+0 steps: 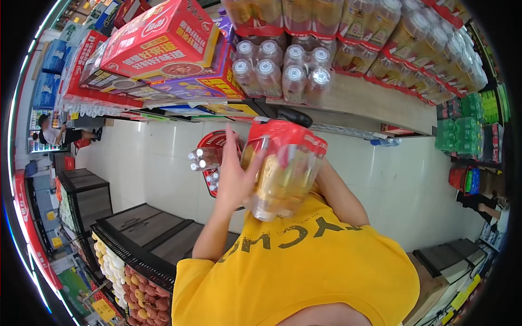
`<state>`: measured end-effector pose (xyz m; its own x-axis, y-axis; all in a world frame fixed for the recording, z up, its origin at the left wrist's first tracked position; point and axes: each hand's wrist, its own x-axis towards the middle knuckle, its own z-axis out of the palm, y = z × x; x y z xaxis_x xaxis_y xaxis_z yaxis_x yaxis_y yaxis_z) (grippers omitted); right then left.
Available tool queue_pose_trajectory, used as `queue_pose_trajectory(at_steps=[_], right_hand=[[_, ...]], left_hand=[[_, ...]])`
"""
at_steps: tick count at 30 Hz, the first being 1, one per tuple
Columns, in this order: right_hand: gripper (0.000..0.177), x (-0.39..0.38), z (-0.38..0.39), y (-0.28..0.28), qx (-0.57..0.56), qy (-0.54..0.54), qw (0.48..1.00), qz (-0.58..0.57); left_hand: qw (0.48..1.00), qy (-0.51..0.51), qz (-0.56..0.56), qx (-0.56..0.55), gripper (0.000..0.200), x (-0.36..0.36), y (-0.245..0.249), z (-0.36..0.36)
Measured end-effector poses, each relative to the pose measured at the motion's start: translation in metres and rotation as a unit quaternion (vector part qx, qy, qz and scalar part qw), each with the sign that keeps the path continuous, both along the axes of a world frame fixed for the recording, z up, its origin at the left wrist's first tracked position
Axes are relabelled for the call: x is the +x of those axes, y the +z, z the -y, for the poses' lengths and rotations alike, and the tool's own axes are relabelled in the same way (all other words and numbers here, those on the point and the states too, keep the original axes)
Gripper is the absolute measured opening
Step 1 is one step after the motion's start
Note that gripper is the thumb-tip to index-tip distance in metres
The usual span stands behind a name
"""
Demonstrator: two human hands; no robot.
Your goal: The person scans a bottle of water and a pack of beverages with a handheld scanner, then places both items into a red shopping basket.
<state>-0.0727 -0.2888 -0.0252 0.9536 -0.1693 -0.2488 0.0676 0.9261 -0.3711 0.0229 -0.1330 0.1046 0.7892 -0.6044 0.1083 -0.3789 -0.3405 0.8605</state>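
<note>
A shrink-wrapped pack of bottles (285,171) with amber liquid and a red band is held up, tilted, in front of my yellow shirt. My left hand (236,179) is at the pack's left side, fingers stretched upward and thumb lying across the near bottles. My right forearm reaches up behind the pack's right side. The pack hides my right hand and its fingers. Past my left hand, a red shopping basket (218,138) stands on the floor, partly covered by the hand. Clear-wrapped bottles with white caps (202,157) lie in it.
A wooden shelf (375,100) ahead bears similar bottle packs (280,70) and red cartons (160,41). Dark display stands (147,223) and produce (144,293) are at left. One person (51,133) is far left, another (489,209) at right. Tiled floor (147,168) lies between.
</note>
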Motion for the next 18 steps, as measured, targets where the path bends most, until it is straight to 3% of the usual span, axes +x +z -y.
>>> queue_pose_trajectory(at_steps=[2, 4, 7, 9, 12, 13, 16, 17, 18], right_hand=[[0.034, -0.006, 0.008, 0.005, 0.011, -0.066, 0.991, -0.113], [0.028, -0.01, 0.009, 0.033, -0.084, -0.168, 0.967, -0.169], [0.026, -0.017, 0.01, 0.061, -0.206, -0.22, 0.922, -0.242], [0.026, -0.024, 0.006, 0.094, -0.289, -0.248, 0.897, -0.224], [0.028, -0.041, 0.015, 0.125, -0.426, -0.219, 0.861, -0.173], [0.027, -0.051, 0.023, 0.138, -0.464, -0.184, 0.85, -0.169], [0.03, -0.081, 0.047, 0.177, -0.522, -0.118, 0.834, -0.138], [0.031, -0.09, 0.054, 0.191, -0.532, -0.102, 0.831, -0.127], [0.034, -0.1, 0.06, 0.207, -0.491, -0.043, 0.86, -0.131]], left_hand=[[0.979, -0.005, -0.203, 0.019, 0.029, 0.021, -0.023, 0.003], [0.907, -0.059, -0.416, 0.011, 0.035, 0.041, -0.044, -0.003], [0.884, -0.072, -0.455, -0.084, 0.032, 0.038, -0.07, -0.004], [0.857, -0.177, -0.466, -0.13, 0.031, 0.062, -0.12, -0.017], [0.683, 0.047, -0.704, -0.187, 0.019, 0.041, -0.048, 0.015], [0.69, 0.032, -0.696, -0.193, 0.019, 0.041, -0.037, 0.015], [0.888, -0.2, -0.41, -0.057, 0.031, 0.048, -0.003, 0.015], [0.891, -0.258, -0.371, -0.041, 0.034, 0.051, 0.001, 0.012], [0.89, -0.315, -0.33, -0.024, 0.038, 0.052, 0.002, 0.011]])
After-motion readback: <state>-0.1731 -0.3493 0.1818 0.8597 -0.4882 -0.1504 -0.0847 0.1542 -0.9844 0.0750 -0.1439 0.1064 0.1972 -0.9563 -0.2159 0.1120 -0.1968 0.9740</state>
